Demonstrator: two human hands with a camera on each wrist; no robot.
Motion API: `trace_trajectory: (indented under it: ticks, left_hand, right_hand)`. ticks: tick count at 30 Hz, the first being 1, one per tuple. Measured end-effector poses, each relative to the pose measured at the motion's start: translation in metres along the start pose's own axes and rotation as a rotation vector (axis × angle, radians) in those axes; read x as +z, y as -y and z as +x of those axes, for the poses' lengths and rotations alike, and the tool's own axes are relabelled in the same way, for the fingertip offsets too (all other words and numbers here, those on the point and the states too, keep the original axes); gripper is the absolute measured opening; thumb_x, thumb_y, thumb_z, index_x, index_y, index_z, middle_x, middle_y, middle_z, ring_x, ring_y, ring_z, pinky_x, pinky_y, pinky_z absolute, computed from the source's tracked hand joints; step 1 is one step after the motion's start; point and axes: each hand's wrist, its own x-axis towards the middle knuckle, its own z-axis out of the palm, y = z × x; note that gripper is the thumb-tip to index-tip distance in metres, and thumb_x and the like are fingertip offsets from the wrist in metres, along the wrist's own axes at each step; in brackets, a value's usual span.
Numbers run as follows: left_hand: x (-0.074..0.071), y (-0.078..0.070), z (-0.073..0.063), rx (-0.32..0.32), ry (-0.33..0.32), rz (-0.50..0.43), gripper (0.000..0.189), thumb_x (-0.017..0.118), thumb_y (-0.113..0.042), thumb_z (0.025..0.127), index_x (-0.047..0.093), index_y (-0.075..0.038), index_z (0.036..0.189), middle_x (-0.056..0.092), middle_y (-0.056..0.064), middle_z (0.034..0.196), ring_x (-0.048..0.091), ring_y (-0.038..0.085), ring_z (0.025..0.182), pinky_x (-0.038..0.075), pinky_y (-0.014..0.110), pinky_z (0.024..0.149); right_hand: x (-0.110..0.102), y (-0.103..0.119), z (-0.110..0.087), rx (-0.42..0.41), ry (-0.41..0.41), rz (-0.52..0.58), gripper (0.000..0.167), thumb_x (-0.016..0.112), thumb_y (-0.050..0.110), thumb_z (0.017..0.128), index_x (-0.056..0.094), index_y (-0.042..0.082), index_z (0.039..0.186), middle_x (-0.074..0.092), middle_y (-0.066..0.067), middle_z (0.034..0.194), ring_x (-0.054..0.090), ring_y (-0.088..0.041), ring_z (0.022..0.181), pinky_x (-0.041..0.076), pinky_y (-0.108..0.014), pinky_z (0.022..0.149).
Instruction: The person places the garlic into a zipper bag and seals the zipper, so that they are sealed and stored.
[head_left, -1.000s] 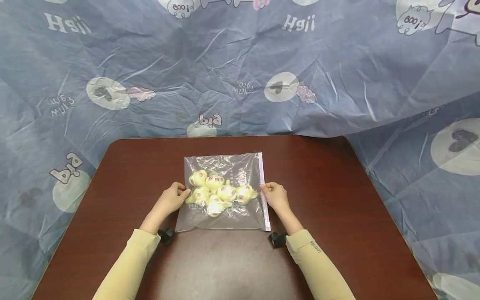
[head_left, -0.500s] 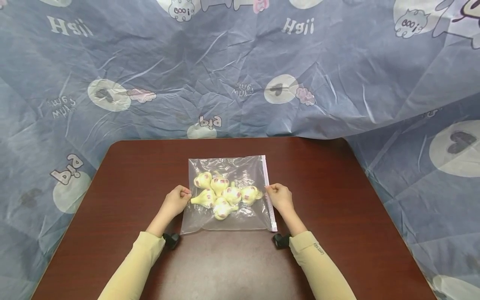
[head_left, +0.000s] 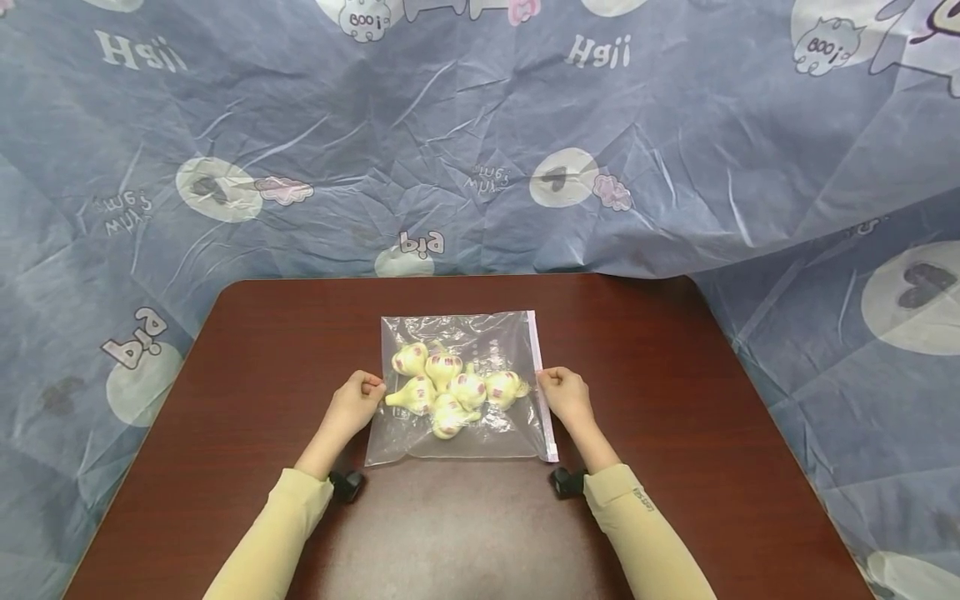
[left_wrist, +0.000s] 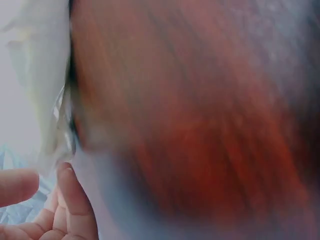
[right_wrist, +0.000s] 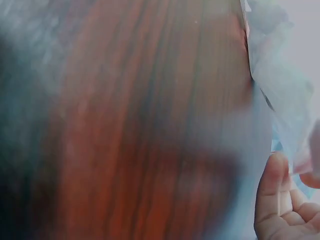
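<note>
A clear plastic zip bag [head_left: 495, 442] lies flat on the table, holding several pale yellow-white garlic bulbs [head_left: 447, 417] with reddish markings. Its whitish-pink closure strip [head_left: 546, 425] runs down the right side. At the left edge, the left hand [head_left: 356, 402] pinches the bag between thumb and fingers. The right hand [head_left: 567, 396] pinches the strip side about midway along. In the left wrist view, the thumb [left_wrist: 20, 187] and a fingertip meet the bag's pale edge [left_wrist: 42, 100]. The right wrist view has fingers [right_wrist: 274, 195] at the bag's other edge [right_wrist: 285, 85].
The dark red-brown table [head_left: 637, 358] extends on all sides of the bag. Behind it hangs a blue printed cloth [head_left: 337, 117], which also covers both sides. Black wrist cameras [head_left: 347, 485] sit at both wrists, below the yellow sleeves [head_left: 273, 533].
Both hands and the bag have shifted a little to the right, and slightly nearer at first. The grip on each edge stays the same, and the garlic bulbs have settled slightly inside.
</note>
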Motion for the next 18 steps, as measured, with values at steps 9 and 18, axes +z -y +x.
trace_trajectory:
  ticks: [9,18]
  left_hand:
    - [-0.018,-0.02,-0.007,0.073,-0.07,0.007,0.028,0.053,-0.018,0.101,0.056,0.002,0.119,0.064,0.023,0.112,0.065,0.037,0.103,0.053,0.049,0.087]
    - [-0.018,-0.079,-0.01,0.298,-0.177,-0.04,0.023,0.058,-0.013,0.098,0.059,0.001,0.116,0.062,0.018,0.109,0.062,0.031,0.101,0.053,0.044,0.086]
  right_hand:
    - [-0.031,0.007,-0.004,-0.037,-0.045,0.046,0.03,0.056,0.025,0.1,0.067,-0.001,0.11,0.074,-0.017,0.098,0.072,-0.028,0.087,0.053,-0.025,0.068]
    - [-0.055,0.047,-0.009,-0.172,-0.155,0.126,0.025,0.058,0.022,0.099,0.068,0.003,0.112,0.073,-0.017,0.102,0.071,-0.028,0.092,0.05,-0.017,0.068]
